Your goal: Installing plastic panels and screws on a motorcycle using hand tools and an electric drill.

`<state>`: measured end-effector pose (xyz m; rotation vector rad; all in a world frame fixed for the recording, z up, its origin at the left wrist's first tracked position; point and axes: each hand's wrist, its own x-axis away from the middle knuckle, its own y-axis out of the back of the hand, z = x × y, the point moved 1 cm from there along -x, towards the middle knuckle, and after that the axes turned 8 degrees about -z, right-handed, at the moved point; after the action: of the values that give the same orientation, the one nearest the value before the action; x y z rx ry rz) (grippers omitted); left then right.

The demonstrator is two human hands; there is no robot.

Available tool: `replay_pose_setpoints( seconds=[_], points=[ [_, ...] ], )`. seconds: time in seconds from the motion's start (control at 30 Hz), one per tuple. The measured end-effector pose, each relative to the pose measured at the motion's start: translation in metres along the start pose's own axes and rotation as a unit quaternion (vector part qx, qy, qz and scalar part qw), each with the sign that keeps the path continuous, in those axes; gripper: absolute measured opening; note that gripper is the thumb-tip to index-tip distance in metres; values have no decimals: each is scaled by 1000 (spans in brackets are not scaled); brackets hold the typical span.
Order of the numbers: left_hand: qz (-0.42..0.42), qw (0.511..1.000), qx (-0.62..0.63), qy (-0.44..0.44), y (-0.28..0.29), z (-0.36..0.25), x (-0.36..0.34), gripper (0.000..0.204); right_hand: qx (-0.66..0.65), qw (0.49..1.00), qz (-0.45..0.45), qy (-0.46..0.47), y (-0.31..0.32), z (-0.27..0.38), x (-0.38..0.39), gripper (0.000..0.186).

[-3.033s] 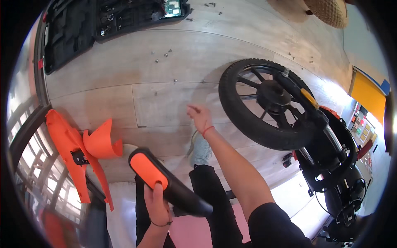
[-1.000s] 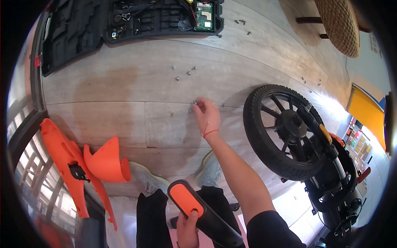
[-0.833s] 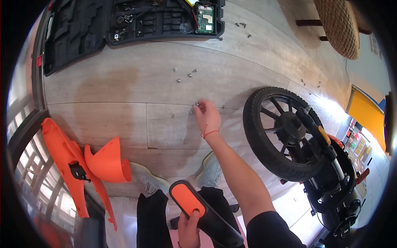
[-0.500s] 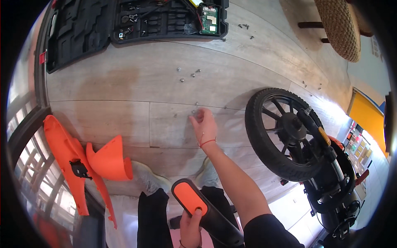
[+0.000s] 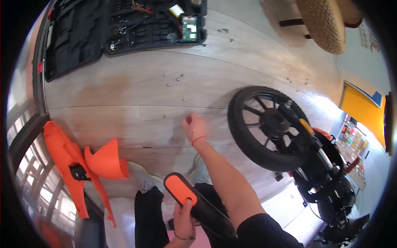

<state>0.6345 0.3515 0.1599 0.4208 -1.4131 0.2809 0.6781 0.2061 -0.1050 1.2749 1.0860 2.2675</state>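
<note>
My left hand (image 5: 183,221) is wrapped round a long black mudguard-like cover (image 5: 210,214) with an orange inset panel, thumb on the panel. It lies slanted above my lap. My right hand (image 5: 194,127) hovers low over the wooden floor, its fingers curled together and somewhat blurred. Whatever sits between those fingertips is hidden. Just beyond them lies a small screw (image 5: 184,99), with several more screws (image 5: 178,79) farther out.
An overturned bike's black wheel (image 5: 274,124) stands at my right. Orange body panels (image 5: 68,153) rest at the left. An open black tool case (image 5: 136,47) holding a green circuit board (image 5: 189,31) lies at the far left; a woven stool (image 5: 324,27) is at the far right.
My right hand has drawn back slightly, its fingers more tightly curled. A small screw by its fingertips no longer shows on the floor. The whole view has shifted; my left hand keeps its hold.
</note>
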Motion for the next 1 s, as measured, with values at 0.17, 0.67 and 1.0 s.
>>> replay_pose_setpoints(
  seconds=[0.17, 0.67, 1.0],
  points=[
    [61, 996, -12, -61, -6, -13, -4, 32, -107, 994, 21, -9, 71, 9, 51, 24],
    [-39, 993, -46, -103, -12, -98, 96, 50, -276, 945, 143, -104, 169, 52, 56, 28],
    [52, 982, -149, -102, -175, -81, 118, 43, -454, 862, 133, -183, 142, 40, -8, 22]
  ],
)
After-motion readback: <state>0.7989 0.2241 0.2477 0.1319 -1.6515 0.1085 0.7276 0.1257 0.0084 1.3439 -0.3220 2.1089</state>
